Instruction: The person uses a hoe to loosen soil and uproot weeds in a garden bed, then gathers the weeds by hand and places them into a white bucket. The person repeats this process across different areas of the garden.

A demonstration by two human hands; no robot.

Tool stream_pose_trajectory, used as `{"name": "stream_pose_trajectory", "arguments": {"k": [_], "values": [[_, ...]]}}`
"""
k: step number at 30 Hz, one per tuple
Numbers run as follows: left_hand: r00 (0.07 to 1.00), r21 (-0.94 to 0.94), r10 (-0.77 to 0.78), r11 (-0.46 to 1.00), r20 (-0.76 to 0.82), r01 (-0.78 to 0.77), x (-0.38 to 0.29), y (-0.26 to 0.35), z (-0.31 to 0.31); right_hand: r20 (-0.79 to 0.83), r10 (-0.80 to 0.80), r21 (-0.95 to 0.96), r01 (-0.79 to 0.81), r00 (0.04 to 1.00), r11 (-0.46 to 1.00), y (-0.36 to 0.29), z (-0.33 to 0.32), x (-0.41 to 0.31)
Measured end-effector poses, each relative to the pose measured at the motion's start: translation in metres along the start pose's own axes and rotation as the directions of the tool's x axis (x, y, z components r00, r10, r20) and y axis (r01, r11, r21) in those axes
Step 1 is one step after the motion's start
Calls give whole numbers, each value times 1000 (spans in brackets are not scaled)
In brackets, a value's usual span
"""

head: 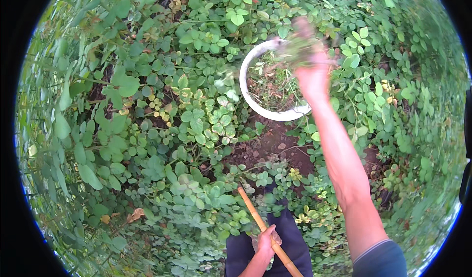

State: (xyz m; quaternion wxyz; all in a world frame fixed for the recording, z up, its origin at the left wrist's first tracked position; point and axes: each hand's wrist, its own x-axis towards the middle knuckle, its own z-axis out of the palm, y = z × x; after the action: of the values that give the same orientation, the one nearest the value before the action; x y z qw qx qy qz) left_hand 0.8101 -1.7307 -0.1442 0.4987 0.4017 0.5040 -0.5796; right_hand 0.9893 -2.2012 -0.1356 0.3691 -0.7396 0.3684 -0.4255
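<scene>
My left hand (266,241) grips a bamboo pole (252,207) in front of my dark trousers. The pole slants from the upper left down to the bottom of the view; its lower end is cut off. At the end of my outstretched arm, my right hand (313,72) is blurred by motion. It holds a blurred clump of pulled weeds (298,50) above the right side of a white round bucket (258,108). Inside the bucket lie uprooted weeds (273,83), with green stems and brownish dry bits. The hand and clump hide part of the bucket's far and right rim.
Dense leafy shrubs (199,122) surround the bucket and my legs, some with yellowed leaves. A patch of bare brown soil (274,142) shows just this side of the bucket. Taller stems and leaves (121,85) rise at the left.
</scene>
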Motion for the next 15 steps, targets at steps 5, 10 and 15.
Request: {"name": "stream_pose_trajectory", "arguments": {"k": [5,10,15], "values": [[999,-24,-6,1000,-49,5,0,-5,49,310,617,-619,-339,723,708,114,-16,-53],[993,-15,33,999,-114,-35,-7,-15,79,287,642,-579,-405,711,708,98,-26,-33],[994,-31,9,999,-113,-13,-17,-34,110,427,730,-375,-629,534,680,176,-31,-33]]}}
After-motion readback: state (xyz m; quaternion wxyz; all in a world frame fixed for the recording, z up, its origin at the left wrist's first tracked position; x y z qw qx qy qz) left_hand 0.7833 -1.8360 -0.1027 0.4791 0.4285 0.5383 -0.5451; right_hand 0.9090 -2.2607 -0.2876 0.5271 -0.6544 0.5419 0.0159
